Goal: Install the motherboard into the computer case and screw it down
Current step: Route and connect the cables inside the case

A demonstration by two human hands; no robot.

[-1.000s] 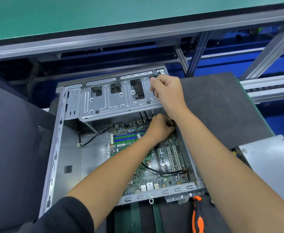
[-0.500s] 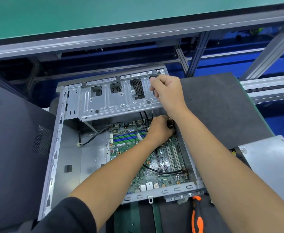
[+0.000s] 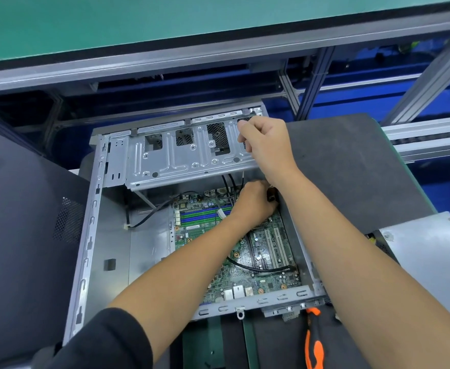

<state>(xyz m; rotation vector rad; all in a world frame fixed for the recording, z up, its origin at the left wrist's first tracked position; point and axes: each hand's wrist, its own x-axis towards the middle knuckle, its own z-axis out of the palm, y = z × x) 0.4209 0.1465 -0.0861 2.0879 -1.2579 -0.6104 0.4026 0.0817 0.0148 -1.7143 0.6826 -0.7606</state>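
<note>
The grey computer case [image 3: 85, 249] lies open on its side. The green motherboard [image 3: 205, 235] sits flat inside it, toward the right. My right hand [image 3: 266, 145] grips the right end of the hinged metal drive cage [image 3: 181, 158], which is tilted up over the far end of the case. My left hand [image 3: 255, 201] reaches under the cage to the board's far right corner. Its fingers are curled by a small black part [image 3: 271, 197] next to several black cables; the fingertips are hidden.
An orange and black screwdriver [image 3: 314, 344] lies on the mat just in front of the case. A black cable [image 3: 258, 269] runs across the board. A dark panel [image 3: 19, 235] lies on the left, a grey metal panel [image 3: 426, 262] on the right.
My left hand has edged slightly farther into the board's far right corner. My right hand keeps its hold on the drive cage.
</note>
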